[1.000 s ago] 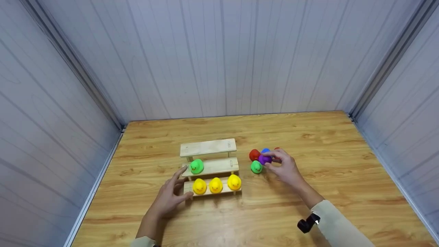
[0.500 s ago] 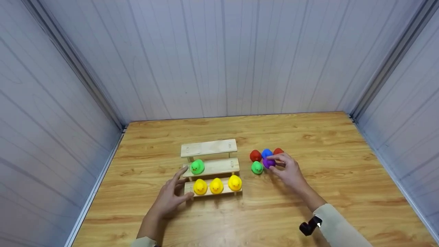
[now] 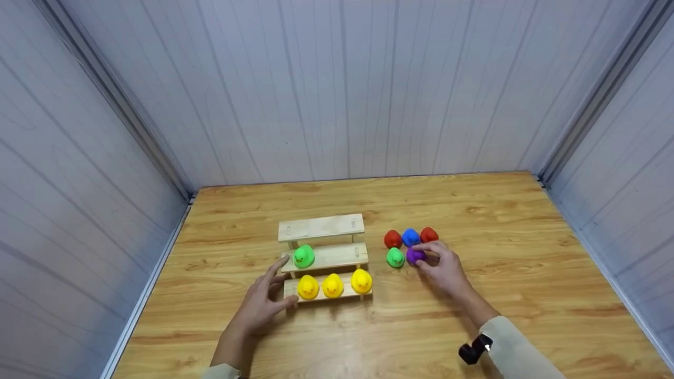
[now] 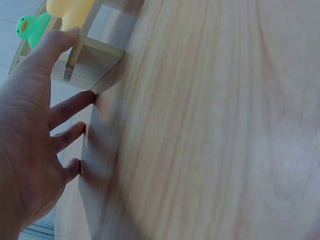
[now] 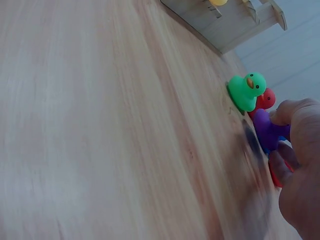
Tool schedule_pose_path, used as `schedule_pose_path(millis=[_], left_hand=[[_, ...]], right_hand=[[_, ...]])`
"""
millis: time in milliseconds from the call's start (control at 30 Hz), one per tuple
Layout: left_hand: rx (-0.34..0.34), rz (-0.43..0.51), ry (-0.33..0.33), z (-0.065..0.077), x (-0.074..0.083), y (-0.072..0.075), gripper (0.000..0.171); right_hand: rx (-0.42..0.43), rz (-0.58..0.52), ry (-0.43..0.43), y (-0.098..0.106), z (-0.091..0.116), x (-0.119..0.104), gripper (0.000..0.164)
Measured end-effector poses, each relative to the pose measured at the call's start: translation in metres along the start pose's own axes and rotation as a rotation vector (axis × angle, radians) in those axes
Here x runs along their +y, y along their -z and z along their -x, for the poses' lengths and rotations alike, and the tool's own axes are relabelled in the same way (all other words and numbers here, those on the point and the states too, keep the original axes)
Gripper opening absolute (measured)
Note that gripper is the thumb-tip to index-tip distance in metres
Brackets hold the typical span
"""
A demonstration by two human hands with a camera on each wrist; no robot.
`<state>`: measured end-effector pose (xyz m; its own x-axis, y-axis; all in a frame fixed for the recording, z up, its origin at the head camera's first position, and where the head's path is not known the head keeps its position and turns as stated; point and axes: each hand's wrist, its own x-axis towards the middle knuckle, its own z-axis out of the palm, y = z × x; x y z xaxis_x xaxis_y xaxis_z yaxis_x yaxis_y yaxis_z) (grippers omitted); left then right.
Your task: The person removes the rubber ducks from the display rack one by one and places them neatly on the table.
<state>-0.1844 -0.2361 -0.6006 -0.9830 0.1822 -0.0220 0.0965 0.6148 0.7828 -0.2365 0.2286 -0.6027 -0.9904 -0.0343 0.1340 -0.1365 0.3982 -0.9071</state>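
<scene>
My right hand [image 3: 445, 268] pinches a purple rubber duck [image 3: 414, 256] between thumb and fingers, low over the table beside a green duck [image 3: 395, 258]. In the right wrist view the fingers partly cover the purple duck [image 5: 267, 131]. At the stepped wooden stand, my left hand [image 3: 259, 305] has its fingers spread around the left end. Its thumb [image 4: 59, 40] touches the lowest step's edge, while other fingertips reach down to the tabletop. Three yellow ducks [image 3: 333, 285] sit on that lowest step [image 3: 290, 288]. Another green duck [image 3: 304, 256] occupies the left of the middle step [image 3: 337, 256].
Behind the purple duck stand a red duck [image 3: 393, 239], a blue duck [image 3: 411, 237] and a second red duck [image 3: 429, 235]. The stand's top step [image 3: 321, 227] bears no duck. Panelled walls [image 3: 342, 95] enclose the wooden table [image 3: 474, 210] at the back and both sides.
My right hand has brought the purple duck slightly right and toward me, away from the red and blue ducks, to beside the green one. The left hand stays in place.
</scene>
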Motion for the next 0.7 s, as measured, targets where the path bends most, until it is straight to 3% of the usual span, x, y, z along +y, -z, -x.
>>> schedule_pose_path(millis=[467,700], left_hand=[[-0.004,0.010,0.019,-0.0005,-0.0003,-0.0003,0.093],[0.009,0.007,-0.003,-0.0008,-0.0015,-0.0015,0.094]], right_hand=[[0.006,0.031,0.023,-0.0049,0.0011,0.0061,0.031],[-0.003,0.010,0.036,-0.0039,0.0004,0.0076,0.032]])
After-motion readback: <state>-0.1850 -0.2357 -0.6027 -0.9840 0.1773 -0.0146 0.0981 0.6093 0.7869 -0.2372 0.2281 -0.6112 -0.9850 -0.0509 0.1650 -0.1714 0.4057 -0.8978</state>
